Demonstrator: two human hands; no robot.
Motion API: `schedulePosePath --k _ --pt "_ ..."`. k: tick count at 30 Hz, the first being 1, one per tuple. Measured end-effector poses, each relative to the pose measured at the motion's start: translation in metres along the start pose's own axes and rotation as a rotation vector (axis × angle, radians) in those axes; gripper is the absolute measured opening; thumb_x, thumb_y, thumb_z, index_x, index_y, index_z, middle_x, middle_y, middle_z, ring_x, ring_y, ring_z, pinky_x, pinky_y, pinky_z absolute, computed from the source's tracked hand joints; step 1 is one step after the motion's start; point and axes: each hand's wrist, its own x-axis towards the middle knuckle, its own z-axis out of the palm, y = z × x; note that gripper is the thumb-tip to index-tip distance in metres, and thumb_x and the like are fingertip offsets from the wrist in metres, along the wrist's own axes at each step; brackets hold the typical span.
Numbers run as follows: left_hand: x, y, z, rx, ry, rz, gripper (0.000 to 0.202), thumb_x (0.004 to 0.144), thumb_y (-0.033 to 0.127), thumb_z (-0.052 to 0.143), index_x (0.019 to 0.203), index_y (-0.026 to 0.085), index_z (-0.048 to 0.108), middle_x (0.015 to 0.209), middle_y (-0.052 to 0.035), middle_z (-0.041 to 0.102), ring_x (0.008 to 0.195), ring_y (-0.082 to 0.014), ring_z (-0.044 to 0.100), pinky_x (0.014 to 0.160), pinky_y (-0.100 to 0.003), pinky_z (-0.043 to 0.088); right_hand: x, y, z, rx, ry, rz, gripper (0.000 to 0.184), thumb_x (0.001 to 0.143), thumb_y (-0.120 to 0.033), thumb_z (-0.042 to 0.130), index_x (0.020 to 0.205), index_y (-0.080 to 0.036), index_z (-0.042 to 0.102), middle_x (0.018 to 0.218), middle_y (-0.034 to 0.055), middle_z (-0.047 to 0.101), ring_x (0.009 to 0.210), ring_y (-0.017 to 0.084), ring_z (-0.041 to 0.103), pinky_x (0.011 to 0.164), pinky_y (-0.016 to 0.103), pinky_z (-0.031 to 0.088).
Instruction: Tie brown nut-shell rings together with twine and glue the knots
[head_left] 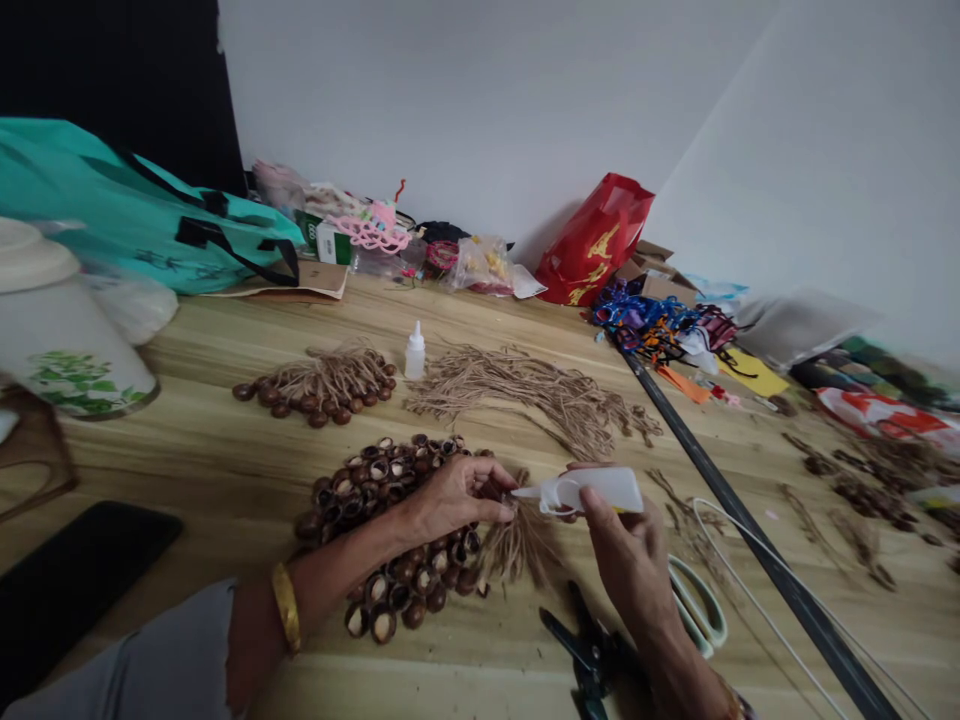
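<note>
My right hand (630, 550) grips a translucent white squeeze bottle (611, 489), held nearly level with its thin nozzle pointing left. The nozzle tip reaches the fingertips of my left hand (457, 490), which are pinched together. What they hold is too small to make out. Just below lies a tuft of brown twine (517, 540). Under my left wrist spreads a pile of brown nut shells (397, 485), many with hollow openings facing up. Farther back are shells with twine attached (322, 385), a second small bottle (415, 352) standing upright, and a long bundle of loose twine (517, 390).
Dark-handled pliers (589, 650) and pale green scissors (701, 610) lie near my right forearm. A black phone (90, 570) and a white lidded container (71, 320) are at left. A teal bag (150, 220) and a red bag (592, 245) stand behind. A dark strip (720, 490) crosses the table.
</note>
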Motion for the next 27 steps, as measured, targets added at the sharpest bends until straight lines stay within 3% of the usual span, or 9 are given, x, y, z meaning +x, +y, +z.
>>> schedulePosePath --k 6,16,21,27 --pt "-0.0005 0.0021 0.0015 -0.007 0.039 -0.014 0.031 0.056 0.024 0.083 0.080 0.012 0.067 0.072 -0.0005 0.066 0.067 -0.0114 0.057 0.066 -0.022 0.042 0.0020 0.0028 0.0006 0.070 0.049 0.003 0.030 0.077 -0.041 0.070 0.095 -0.017 0.068 0.078 0.0045 0.070 0.068 0.018 0.063 0.063 0.028 0.049" --pt "-0.0004 0.0033 0.0002 0.000 0.059 -0.011 0.030 0.058 0.022 0.082 0.083 0.012 0.068 0.077 -0.0022 0.068 0.072 -0.0136 0.060 0.071 -0.024 0.043 0.0019 0.0017 0.0003 -0.055 0.036 -0.028 0.029 0.073 -0.041 0.072 0.090 -0.018 0.070 0.078 0.0047 0.071 0.069 0.020 0.063 0.064 0.029 0.049" --pt "-0.0003 0.0036 0.0003 0.023 0.091 -0.008 0.030 0.059 0.024 0.081 0.084 0.012 0.068 0.076 -0.0024 0.068 0.070 -0.0136 0.060 0.069 -0.024 0.043 0.0012 -0.0008 0.0006 -0.067 0.023 0.011 0.027 0.075 -0.041 0.071 0.091 -0.019 0.069 0.078 0.0042 0.070 0.070 0.020 0.063 0.065 0.029 0.049" --pt "0.0001 0.0033 -0.0005 0.038 0.105 0.021 0.030 0.060 0.022 0.080 0.085 0.011 0.068 0.072 -0.0009 0.065 0.068 -0.0120 0.057 0.066 -0.023 0.041 0.0018 0.0010 -0.0031 -0.087 0.029 -0.045 0.027 0.076 -0.042 0.069 0.087 -0.018 0.069 0.072 0.0036 0.067 0.066 0.018 0.059 0.061 0.028 0.045"
